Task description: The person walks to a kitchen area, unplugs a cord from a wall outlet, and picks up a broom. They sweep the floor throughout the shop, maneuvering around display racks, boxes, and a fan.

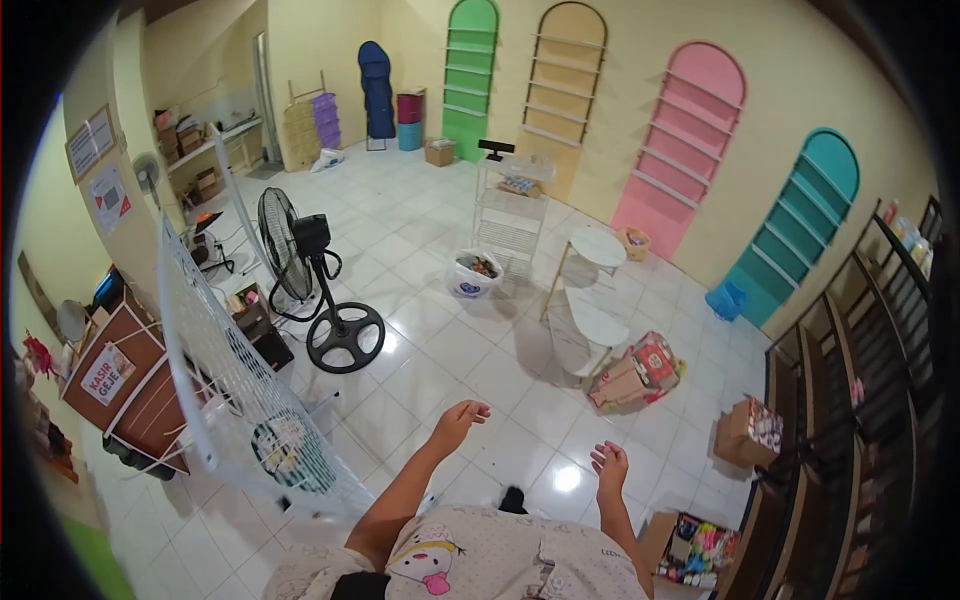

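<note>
Bare and loosely curled, your left hand hangs in the air over the floor, fingers half open, holding nothing. Your right hand is the same: fingers slack and parted, gripping nothing, out in front of your patterned shirt. Nearest your left arm is a white wire grid panel, leaning tilted just beside you, with a round green-and-white sticker on it.

Beyond the panel stands one black pedestal fan on a round base. Further out you see one white bucket with things inside, one white wire rack, and two small white round tables, close together. Near your right hand lie two cardboard boxes: a red-topped one tipped on the floor and a smaller one by the dark shelving on your right.

The floor is glossy white tile, catching the light between your hands. The walls are pale yellow, with four arched shelf niches: green, tan, pink and teal. A brown counter with a sign sits at your far left.
</note>
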Available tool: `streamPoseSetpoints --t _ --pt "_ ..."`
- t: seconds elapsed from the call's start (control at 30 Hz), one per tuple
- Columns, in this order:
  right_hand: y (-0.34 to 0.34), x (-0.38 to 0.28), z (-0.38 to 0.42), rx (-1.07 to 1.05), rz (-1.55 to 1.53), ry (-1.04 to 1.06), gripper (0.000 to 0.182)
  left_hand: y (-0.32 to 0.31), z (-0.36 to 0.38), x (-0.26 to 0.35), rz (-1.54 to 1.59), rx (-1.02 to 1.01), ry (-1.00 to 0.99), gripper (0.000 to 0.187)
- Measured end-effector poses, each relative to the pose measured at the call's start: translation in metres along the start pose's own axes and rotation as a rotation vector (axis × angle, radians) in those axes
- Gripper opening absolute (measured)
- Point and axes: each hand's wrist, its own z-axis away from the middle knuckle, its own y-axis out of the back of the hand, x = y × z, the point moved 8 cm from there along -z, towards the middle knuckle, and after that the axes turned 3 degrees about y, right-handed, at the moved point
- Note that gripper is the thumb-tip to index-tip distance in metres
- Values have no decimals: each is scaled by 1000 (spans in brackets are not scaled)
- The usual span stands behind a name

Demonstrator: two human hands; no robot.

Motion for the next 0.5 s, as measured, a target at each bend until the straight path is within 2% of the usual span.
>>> streamPoseSetpoints --t 0.17,0.2,0.27,0.5 --pt "-104 -10 -136 -169 38 -20 24 70 -83 -18 -79 221 77 40" --pt "-129 -15 -161 -227 39 -10 24 84 -100 -21 -28 243 42 40" --pt "-186 -25 -207 -349 27 0 24 113 -119 -8 -8 391 93 34" --pt "-374 -59 -344 -638 94 -12 22 197 -174 42 -25 722 51 33"
